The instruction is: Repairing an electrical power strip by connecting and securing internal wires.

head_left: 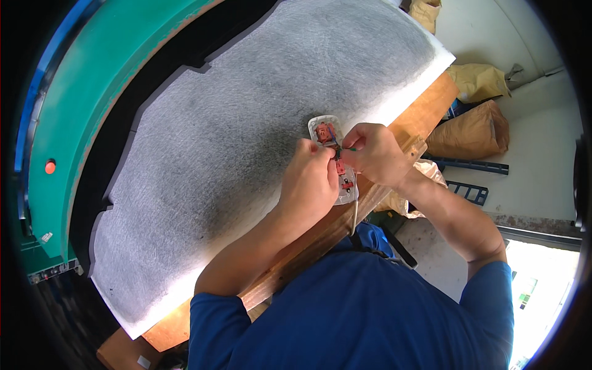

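Observation:
An opened white oblong casing, seemingly a power strip, lies face up near the front edge of the work surface. Red inner parts and thin coloured wires show inside it. From its near end a pale cable drops over the table edge. My left hand is closed over the casing's left side, thumb and fingertips pressed together at the wires in the middle. Across from it, my right hand pinches a thin green wire. Both sets of fingertips almost meet, hiding the part between them.
A grey fibrous mat with white edges covers the wooden table. Beyond it curves a green surface with a black border and a red button. Brown paper bags and dark plastic racks are at the right.

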`<state>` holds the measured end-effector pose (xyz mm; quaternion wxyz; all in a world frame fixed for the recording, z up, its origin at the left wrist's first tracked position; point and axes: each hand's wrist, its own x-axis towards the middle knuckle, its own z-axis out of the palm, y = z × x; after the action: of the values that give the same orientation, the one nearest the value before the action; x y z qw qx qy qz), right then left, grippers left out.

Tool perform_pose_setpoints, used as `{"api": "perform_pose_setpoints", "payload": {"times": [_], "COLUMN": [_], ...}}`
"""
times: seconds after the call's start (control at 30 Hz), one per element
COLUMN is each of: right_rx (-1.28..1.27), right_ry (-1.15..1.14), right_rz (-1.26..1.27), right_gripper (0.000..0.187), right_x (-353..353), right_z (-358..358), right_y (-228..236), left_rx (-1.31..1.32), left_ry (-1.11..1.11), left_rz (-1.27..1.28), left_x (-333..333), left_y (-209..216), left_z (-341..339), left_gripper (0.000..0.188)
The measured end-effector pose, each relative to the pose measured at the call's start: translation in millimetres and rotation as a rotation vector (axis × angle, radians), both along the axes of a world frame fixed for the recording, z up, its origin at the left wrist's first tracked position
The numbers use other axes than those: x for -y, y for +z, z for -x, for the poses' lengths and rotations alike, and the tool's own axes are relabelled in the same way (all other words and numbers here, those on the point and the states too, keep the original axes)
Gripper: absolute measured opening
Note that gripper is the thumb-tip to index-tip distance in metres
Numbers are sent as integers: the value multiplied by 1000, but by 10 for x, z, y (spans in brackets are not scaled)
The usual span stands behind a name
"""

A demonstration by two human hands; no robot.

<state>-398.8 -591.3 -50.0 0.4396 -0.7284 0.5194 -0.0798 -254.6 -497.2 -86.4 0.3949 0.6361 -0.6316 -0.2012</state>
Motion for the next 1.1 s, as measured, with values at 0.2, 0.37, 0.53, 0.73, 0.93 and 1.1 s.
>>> {"api": "perform_pose_setpoints", "payload": {"times": [0.2, 0.37, 0.53, 0.73, 0.93, 1.1], "right_rx": [128, 157, 167, 251, 315, 323], "right_ry": [-161, -151, -201, -272, -278, -288], "right_rz": [-156, -86, -107, -175, -271, -311], "right_gripper": [27, 32, 37, 42, 45, 44], "right_x": [-64, -129, -174, -167, -156, -126], "right_z": [38, 54, 45, 39, 12, 13], "right_y": [-31, -82, -44, -72, -15, 3], "left_rx": [-22, -62, -5, 13, -28, -99], "left_ry": [-67, -44, -53, -43, -17, -13], "left_rz": [-44, -84, -112, -192, -250, -265], "left_x": [81, 77, 127, 132, 159, 160], "left_y": [24, 22, 24, 128, 67, 85], "left_z": [-103, -90, -104, -67, -76, -30], "left_gripper": [13, 11, 9, 10, 10, 9]}}
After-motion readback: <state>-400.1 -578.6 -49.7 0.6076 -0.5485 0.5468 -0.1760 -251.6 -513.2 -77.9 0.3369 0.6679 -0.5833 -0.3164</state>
